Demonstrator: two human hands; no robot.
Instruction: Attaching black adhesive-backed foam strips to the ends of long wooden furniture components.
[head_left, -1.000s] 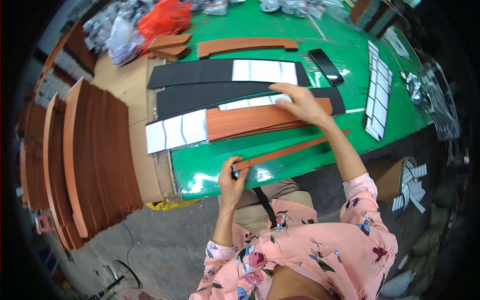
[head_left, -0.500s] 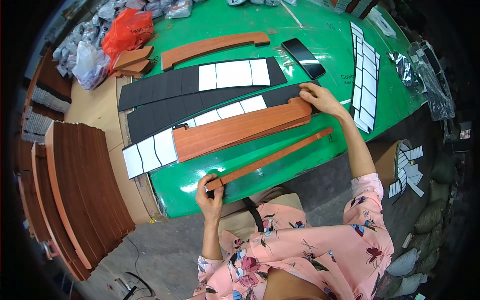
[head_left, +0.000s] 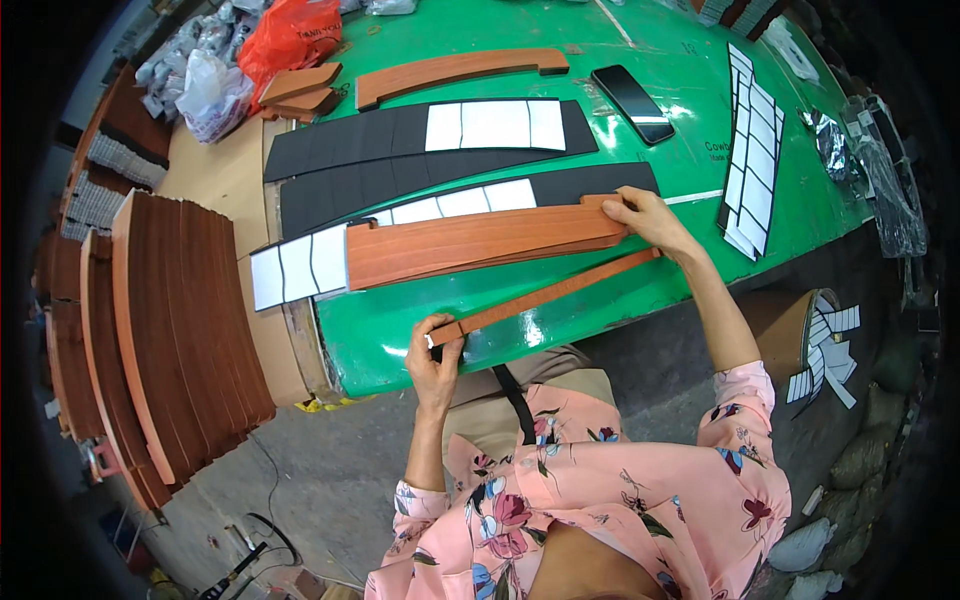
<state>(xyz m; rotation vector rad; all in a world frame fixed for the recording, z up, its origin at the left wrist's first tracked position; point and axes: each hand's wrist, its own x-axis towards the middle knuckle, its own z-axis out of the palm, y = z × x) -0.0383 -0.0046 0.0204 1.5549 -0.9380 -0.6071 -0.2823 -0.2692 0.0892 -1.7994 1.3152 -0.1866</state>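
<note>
My left hand (head_left: 434,365) pinches the near left end of a narrow reddish-brown wooden strip (head_left: 540,297), which slants away to the right. A small white bit shows at those fingertips. With my right hand (head_left: 650,218) I grip the right end of a wide, curved wooden board (head_left: 480,243). The strip's far end lies close to that wrist. Another wooden edge peeks out beneath the board. Under and behind it are black foam-like strips (head_left: 600,183) bearing white rectangular pieces (head_left: 300,268); the board covers part of them.
Across the green table (head_left: 400,358) lie another curved wooden piece (head_left: 460,72), a black phone (head_left: 633,103) and a white-panelled strip (head_left: 757,160). Stacked boards (head_left: 190,330) stand at left, near a red bag (head_left: 290,40). A bin with white scraps (head_left: 825,345) stands right.
The view has shifted, so the table sits higher in the picture. My right hand's grip on the board's end has altered, its thumb now over the top. My left hand keeps the strip.
</note>
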